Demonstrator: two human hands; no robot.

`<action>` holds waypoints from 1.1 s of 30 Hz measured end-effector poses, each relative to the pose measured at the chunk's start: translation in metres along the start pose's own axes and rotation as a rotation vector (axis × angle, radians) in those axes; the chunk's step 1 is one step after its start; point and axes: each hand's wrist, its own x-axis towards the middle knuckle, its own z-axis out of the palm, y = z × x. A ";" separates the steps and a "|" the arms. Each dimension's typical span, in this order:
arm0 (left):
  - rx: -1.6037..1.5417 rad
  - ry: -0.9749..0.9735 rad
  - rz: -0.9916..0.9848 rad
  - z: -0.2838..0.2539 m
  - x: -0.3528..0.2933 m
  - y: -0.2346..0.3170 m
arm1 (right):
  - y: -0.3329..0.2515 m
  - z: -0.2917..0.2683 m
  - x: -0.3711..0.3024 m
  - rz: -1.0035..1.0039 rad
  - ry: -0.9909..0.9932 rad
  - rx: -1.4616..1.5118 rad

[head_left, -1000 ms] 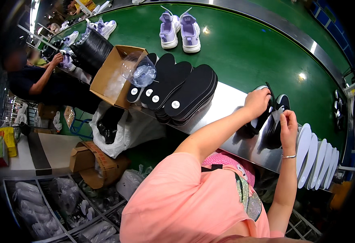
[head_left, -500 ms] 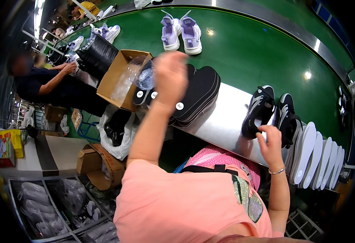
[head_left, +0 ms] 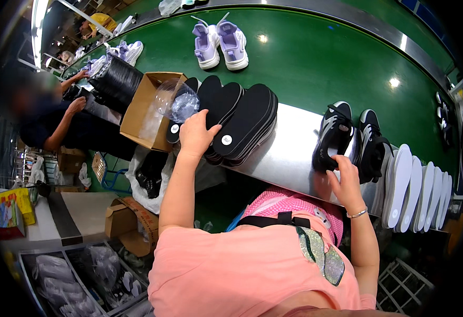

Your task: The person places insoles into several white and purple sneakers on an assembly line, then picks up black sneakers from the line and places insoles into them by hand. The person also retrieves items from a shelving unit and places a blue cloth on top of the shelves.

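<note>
My left hand (head_left: pixel 195 134) is over the black insoles, thumb spread from the fingers, with nothing visible in its grasp. Beside its fingertips a clear plastic rounded piece (head_left: pixel 184 105) rests at the edge of an open cardboard box (head_left: pixel 136 113). Stacks of black insoles (head_left: pixel 247 124) with round white stickers lie just right of this hand. My right hand (head_left: pixel 347 182), with a bracelet at the wrist, has thumb and forefinger apart at the heel of a black-and-grey sneaker (head_left: pixel 333 134). Its mate (head_left: pixel 370 142) stands close by on the right.
White insoles (head_left: pixel 400 185) stand in a row at the right end of the metal ledge (head_left: pixel 295 142). Lilac-and-white sneakers (head_left: pixel 234 47) sit on the green surface (head_left: pixel 305 63). A co-worker (head_left: pixel 46 116) works at the left. Bagged items fill a divided crate (head_left: pixel 65 253) at lower left.
My left hand has come down and left from above the insoles and is no longer blurred. The right hand stays by the sneaker's heel. The whole view has shifted slightly.
</note>
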 end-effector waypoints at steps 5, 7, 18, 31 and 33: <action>-0.172 0.073 -0.021 0.004 0.005 -0.007 | 0.000 -0.005 -0.001 -0.033 -0.009 -0.026; -0.302 0.218 -0.047 0.003 0.009 0.002 | 0.002 -0.003 -0.005 -0.040 0.023 -0.094; -1.307 -0.481 0.145 0.001 -0.052 0.204 | -0.066 -0.048 0.003 0.002 0.204 0.735; -1.013 -0.044 0.426 0.121 0.023 0.237 | -0.024 -0.092 -0.014 0.135 0.069 -0.016; -0.889 -0.079 0.454 0.118 0.024 0.244 | -0.023 -0.096 -0.005 0.067 -0.190 -0.417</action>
